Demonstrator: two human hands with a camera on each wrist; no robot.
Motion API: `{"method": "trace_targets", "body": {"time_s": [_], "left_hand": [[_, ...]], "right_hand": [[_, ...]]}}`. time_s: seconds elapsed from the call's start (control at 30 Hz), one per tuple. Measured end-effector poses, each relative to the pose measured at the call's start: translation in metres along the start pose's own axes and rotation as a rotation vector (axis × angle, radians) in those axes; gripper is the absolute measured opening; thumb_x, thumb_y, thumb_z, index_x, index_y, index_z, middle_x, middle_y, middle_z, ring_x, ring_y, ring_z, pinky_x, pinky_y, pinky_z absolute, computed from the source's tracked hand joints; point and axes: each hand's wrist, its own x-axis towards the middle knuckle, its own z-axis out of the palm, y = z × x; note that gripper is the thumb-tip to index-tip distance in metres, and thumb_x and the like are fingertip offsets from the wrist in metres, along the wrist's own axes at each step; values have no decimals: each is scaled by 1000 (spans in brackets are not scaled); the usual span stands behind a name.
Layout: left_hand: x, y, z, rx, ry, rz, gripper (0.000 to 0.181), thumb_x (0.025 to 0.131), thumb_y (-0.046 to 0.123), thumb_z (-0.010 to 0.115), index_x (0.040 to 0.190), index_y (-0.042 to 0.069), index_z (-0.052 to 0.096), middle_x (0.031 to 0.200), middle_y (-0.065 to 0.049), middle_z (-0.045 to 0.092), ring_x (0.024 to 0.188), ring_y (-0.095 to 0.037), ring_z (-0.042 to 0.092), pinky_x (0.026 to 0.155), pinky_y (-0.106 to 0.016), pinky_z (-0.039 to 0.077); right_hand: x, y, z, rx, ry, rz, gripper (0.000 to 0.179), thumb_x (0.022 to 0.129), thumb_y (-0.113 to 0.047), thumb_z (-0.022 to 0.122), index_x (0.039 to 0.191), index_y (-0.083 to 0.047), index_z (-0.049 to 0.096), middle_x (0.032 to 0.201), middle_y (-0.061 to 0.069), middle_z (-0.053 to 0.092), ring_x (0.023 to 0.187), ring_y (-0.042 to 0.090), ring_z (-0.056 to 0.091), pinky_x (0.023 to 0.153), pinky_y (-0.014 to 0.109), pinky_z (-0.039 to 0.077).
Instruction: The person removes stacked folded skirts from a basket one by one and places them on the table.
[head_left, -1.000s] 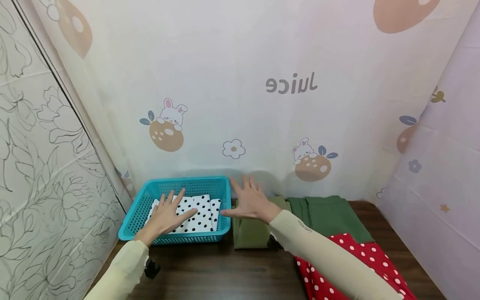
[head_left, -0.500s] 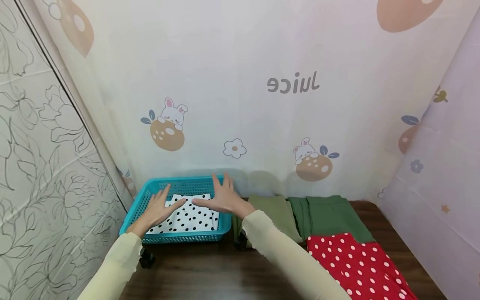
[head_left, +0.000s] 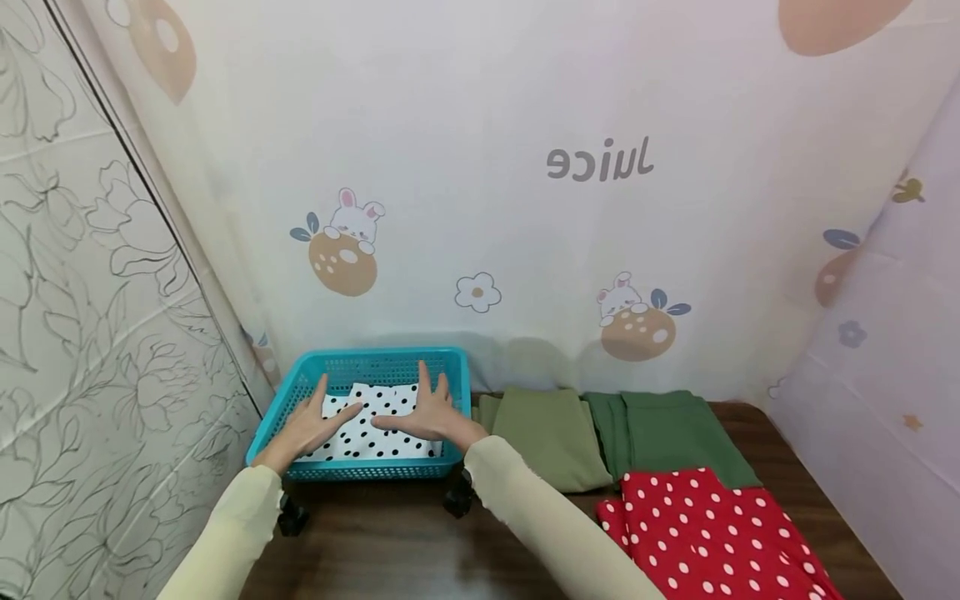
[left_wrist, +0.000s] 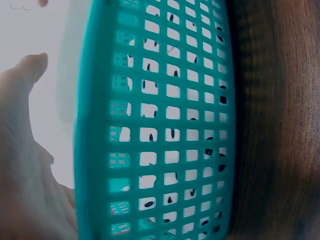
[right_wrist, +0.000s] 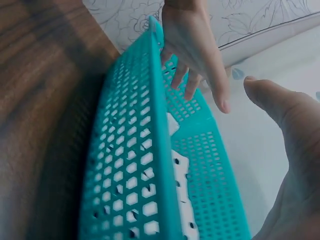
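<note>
A turquoise plastic basket [head_left: 360,472] with perforated walls stands at the back left of the table. In it lies a folded white cloth with black dots [head_left: 386,442]. My left hand [head_left: 307,429] hovers over the left part of the basket, fingers spread and thumb pointing inward. Over the right part, my right hand [head_left: 427,414] is held with its fingers apart, its thumb towards the left one. Neither hand holds anything. In the right wrist view both thumbs show above the basket's rim [right_wrist: 162,115], apart from each other. Some fingertips are hidden in the left wrist view.
Right of the basket lies folded olive cloth [head_left: 551,437], then folded dark green cloth [head_left: 675,433]. A red cloth with white dots [head_left: 712,533] lies at the front right on the brown wooden table [head_left: 382,550]. Patterned curtains [head_left: 480,208] surround the table.
My right hand has moved left from the basket's right edge to over the dotted cloth. The left hand has drawn slightly left. The view has shifted a little.
</note>
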Motion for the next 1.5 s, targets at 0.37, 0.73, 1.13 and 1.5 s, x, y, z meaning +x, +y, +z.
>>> {"method": "trace_targets", "body": {"time_s": [0.37, 0.73, 1.13, 1.5], "left_hand": [[4, -3, -2, -13, -88, -72, 127, 92, 81, 46, 158, -5, -21, 164, -40, 2, 146, -63, 23, 113, -74, 29], [16, 4, -1, -83, -149, -97, 130, 92, 72, 58, 157, -6, -23, 164, -42, 0, 147, -62, 20, 115, -73, 29], [14, -7, 13, -147, -99, -93, 124, 92, 49, 72, 160, -3, -18, 163, -42, 0, 147, -64, 16, 115, -73, 27], [15, -10, 21, -159, -163, -63, 134, 84, 31, 86, 159, -4, -19, 165, -38, -6, 149, -61, 12, 118, -71, 25]], "right_hand": [[7, 8, 13, 63, -90, 185, 122, 84, -69, 69, 167, -14, -1, 171, 25, 2, 159, 45, 5, 118, 68, 27], [11, 17, 21, 99, -91, 249, 120, 85, -59, 76, 166, -6, 5, 167, 33, 12, 155, 50, 18, 116, 66, 33], [23, 31, 34, 328, -22, 125, 105, 88, -26, 82, 165, -5, 14, 165, 24, 30, 147, 43, 39, 112, 59, 42], [32, 33, 29, 389, -68, 23, 57, 87, 11, 54, 143, -1, 52, 98, 13, 58, 50, 13, 25, 49, 29, 27]]}}
